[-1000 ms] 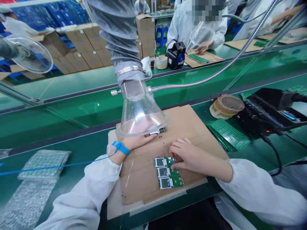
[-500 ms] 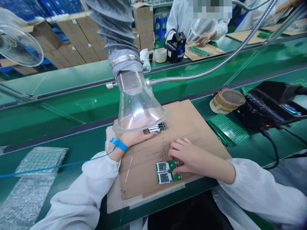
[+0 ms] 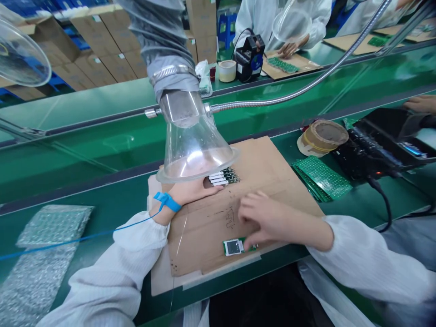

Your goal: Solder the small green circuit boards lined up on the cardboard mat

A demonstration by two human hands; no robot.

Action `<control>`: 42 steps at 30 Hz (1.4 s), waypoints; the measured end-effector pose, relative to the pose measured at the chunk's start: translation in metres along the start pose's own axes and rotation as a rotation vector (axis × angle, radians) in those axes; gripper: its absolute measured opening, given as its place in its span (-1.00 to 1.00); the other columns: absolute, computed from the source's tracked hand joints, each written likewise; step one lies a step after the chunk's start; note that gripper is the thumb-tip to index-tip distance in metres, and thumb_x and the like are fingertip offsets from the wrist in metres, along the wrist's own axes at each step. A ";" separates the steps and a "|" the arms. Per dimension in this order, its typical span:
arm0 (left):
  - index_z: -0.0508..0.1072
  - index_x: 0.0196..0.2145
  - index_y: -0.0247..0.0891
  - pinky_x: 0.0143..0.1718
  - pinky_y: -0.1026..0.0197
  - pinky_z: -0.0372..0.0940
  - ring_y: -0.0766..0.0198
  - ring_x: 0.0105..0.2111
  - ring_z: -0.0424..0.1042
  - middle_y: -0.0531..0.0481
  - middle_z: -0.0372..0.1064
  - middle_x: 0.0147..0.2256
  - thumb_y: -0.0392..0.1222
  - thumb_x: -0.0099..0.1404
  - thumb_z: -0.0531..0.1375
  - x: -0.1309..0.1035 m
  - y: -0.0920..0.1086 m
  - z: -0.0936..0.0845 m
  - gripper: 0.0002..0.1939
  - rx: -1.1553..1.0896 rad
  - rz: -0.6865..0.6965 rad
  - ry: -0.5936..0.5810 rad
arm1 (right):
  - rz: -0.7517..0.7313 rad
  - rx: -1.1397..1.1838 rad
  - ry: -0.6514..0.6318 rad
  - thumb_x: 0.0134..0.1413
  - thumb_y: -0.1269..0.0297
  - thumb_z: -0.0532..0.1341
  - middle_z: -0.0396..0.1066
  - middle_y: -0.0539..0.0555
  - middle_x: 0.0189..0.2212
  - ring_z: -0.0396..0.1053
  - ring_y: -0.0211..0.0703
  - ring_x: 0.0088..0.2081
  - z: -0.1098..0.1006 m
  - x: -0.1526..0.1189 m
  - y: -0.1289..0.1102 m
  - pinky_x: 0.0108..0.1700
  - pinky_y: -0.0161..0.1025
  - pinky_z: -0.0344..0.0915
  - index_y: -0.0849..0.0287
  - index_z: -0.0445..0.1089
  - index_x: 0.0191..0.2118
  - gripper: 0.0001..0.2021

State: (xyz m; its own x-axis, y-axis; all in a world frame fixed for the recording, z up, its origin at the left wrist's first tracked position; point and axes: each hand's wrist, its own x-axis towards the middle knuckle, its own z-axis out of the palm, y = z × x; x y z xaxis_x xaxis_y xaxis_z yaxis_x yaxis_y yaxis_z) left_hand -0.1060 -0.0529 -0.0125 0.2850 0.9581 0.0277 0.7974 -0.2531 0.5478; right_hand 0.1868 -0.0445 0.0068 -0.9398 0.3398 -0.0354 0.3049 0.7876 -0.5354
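Note:
My left hand (image 3: 188,192) lies at the row of small circuit boards (image 3: 221,177), which show white edges and pins to the right. Its thumb stretches along the near side of the row; its other fingers are hidden behind the clear hood, and the hand appears closed around the boards' left end. A blue wrist strap (image 3: 167,202) circles that wrist. Nearer to me, one green circuit board with a grey, white-framed screen (image 3: 234,246) lies flat on the cardboard (image 3: 200,227). My right hand (image 3: 260,218) is over its right end, slightly blurred, fingers bent and thumb apart from them.
A clear funnel-shaped hood (image 3: 197,150) hangs over my left hand. At right are a stack of green boards (image 3: 322,177), a tape roll (image 3: 322,137) and a black device (image 3: 374,145). Bubble-wrapped boards (image 3: 54,225) lie left. A co-worker's hands (image 3: 293,45) are across the bench.
Two screen boards lay under my right hand; one lies there now. The row at my left hand shows more white edges. My right thumb has come off the boards, and the view has shifted slightly.

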 end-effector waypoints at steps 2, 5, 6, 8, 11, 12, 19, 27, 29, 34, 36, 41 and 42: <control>0.33 0.42 -0.14 0.07 -0.06 0.52 -0.09 0.04 0.63 -0.16 0.60 0.15 0.32 0.41 0.30 0.001 0.000 0.002 -0.21 -0.004 -0.005 0.004 | -0.027 -0.048 -0.094 0.09 -0.10 0.55 0.45 0.04 -0.21 0.34 0.03 -0.14 0.009 -0.014 -0.009 -0.08 -0.07 0.15 0.08 0.38 -0.27 -0.55; 0.34 0.41 -0.12 0.09 -0.06 0.51 -0.09 0.04 0.63 -0.15 0.60 0.15 0.34 0.41 0.30 0.001 -0.001 0.002 -0.21 0.000 0.011 0.016 | -0.011 0.064 -0.152 0.23 0.09 0.51 0.44 -0.01 -0.25 0.34 -0.05 -0.16 0.005 -0.016 -0.014 -0.08 -0.11 0.15 0.08 0.38 -0.29 -0.68; 0.35 0.41 -0.12 0.10 -0.07 0.51 -0.10 0.05 0.63 -0.16 0.60 0.15 0.36 0.41 0.29 0.001 -0.002 0.001 -0.20 0.002 0.016 0.014 | -0.020 0.131 -0.172 0.27 0.13 0.48 0.44 -0.03 -0.28 0.35 -0.07 -0.18 -0.001 -0.011 -0.012 -0.08 -0.12 0.16 0.08 0.38 -0.30 -0.71; 0.34 0.41 -0.13 0.10 -0.08 0.51 -0.11 0.05 0.63 -0.17 0.60 0.15 0.39 0.44 0.24 0.000 -0.004 -0.003 -0.21 -0.006 0.021 -0.002 | -0.022 0.230 -0.165 0.33 0.16 0.43 0.44 -0.03 -0.30 0.35 -0.08 -0.20 -0.014 0.004 -0.006 -0.09 -0.14 0.18 0.08 0.38 -0.31 -0.74; 0.27 0.46 -0.12 0.12 -0.08 0.51 -0.10 0.10 0.62 -0.18 0.57 0.20 0.40 0.53 0.09 -0.001 -0.005 -0.009 -0.23 -0.041 0.036 -0.043 | 0.060 0.150 0.085 0.37 0.19 0.39 0.41 0.03 -0.30 0.32 -0.03 -0.19 -0.023 0.030 0.010 -0.11 -0.12 0.19 0.09 0.35 -0.31 -0.75; 0.23 0.48 -0.13 0.15 -0.08 0.50 -0.12 0.13 0.60 -0.19 0.54 0.24 0.41 0.52 0.11 -0.001 -0.003 -0.010 -0.20 -0.041 0.049 -0.055 | 0.104 0.077 0.211 0.37 0.19 0.38 0.41 0.06 -0.27 0.31 0.00 -0.16 -0.022 0.036 0.016 -0.10 -0.11 0.19 0.09 0.33 -0.30 -0.75; 0.37 0.39 -0.09 0.26 -0.13 0.46 -0.16 0.20 0.54 -0.15 0.50 0.25 0.12 0.43 0.34 -0.024 0.019 -0.012 -0.34 0.067 -0.005 0.022 | 0.167 0.116 0.498 0.41 0.00 0.31 0.36 0.06 -0.26 0.32 -0.04 -0.24 -0.011 0.034 0.040 -0.19 -0.13 0.23 0.05 0.24 -0.25 -0.69; 0.43 0.28 -0.20 0.18 -0.20 0.51 -0.25 0.17 0.51 -0.23 0.46 0.16 0.16 0.21 0.44 -0.135 -0.113 -0.121 -0.23 0.293 -0.495 0.478 | 0.169 0.083 0.346 0.45 0.09 0.21 0.41 0.04 -0.37 0.37 -0.02 -0.27 -0.007 0.034 0.057 -0.14 -0.06 0.24 0.07 0.36 -0.25 -0.78; 0.38 0.29 -0.32 0.35 -0.22 0.35 -0.26 0.26 0.43 -0.27 0.43 0.21 0.11 0.23 0.44 -0.126 -0.139 -0.148 -0.21 0.365 -0.667 0.683 | 0.169 0.065 0.333 0.45 0.08 0.19 0.43 0.06 -0.37 0.38 0.01 -0.26 -0.006 0.034 0.060 -0.13 -0.03 0.25 0.07 0.37 -0.26 -0.76; 0.36 0.23 -0.45 0.35 -0.10 0.27 -0.15 0.27 0.39 -0.42 0.40 0.27 -0.06 0.41 0.36 -0.061 -0.158 -0.167 -0.42 0.323 -0.911 0.655 | 0.163 0.048 0.300 0.39 -0.08 0.15 0.48 0.13 -0.36 0.42 0.09 -0.27 -0.008 0.033 0.077 -0.17 0.03 0.31 0.04 0.45 -0.27 -0.66; 0.41 0.20 -0.46 0.25 -0.03 0.33 -0.12 0.18 0.47 -0.44 0.48 0.19 -0.04 0.35 0.43 -0.046 -0.168 -0.168 -0.39 0.304 -0.953 0.594 | 0.193 0.046 0.289 0.33 -0.17 0.15 0.47 0.16 -0.38 0.43 0.13 -0.30 -0.010 0.036 0.087 -0.21 0.05 0.33 0.02 0.48 -0.29 -0.61; 0.41 0.30 -0.36 0.21 0.12 0.32 -0.03 0.20 0.47 -0.32 0.51 0.22 -0.03 0.35 0.46 -0.101 -0.170 -0.176 -0.32 0.340 -1.017 0.582 | 0.189 0.051 0.221 0.22 -0.23 0.17 0.54 0.21 -0.33 0.48 0.24 -0.24 -0.013 0.043 0.099 -0.16 0.15 0.39 -0.01 0.53 -0.29 -0.59; 0.44 0.28 -0.31 0.20 0.15 0.32 0.01 0.18 0.49 -0.25 0.55 0.18 -0.05 0.41 0.40 -0.129 -0.160 -0.174 -0.42 0.355 -1.038 0.596 | 0.193 0.044 0.214 0.19 -0.25 0.17 0.54 0.21 -0.34 0.48 0.25 -0.25 -0.012 0.044 0.099 -0.16 0.17 0.39 -0.01 0.53 -0.29 -0.58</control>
State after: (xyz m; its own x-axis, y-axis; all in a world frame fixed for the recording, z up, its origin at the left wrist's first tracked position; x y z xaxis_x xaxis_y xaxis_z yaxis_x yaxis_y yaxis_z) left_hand -0.3633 -0.1125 0.0421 -0.7756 0.6150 0.1424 0.6272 0.7251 0.2844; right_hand 0.1778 0.0549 -0.0374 -0.8096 0.5859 0.0363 0.4638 0.6764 -0.5722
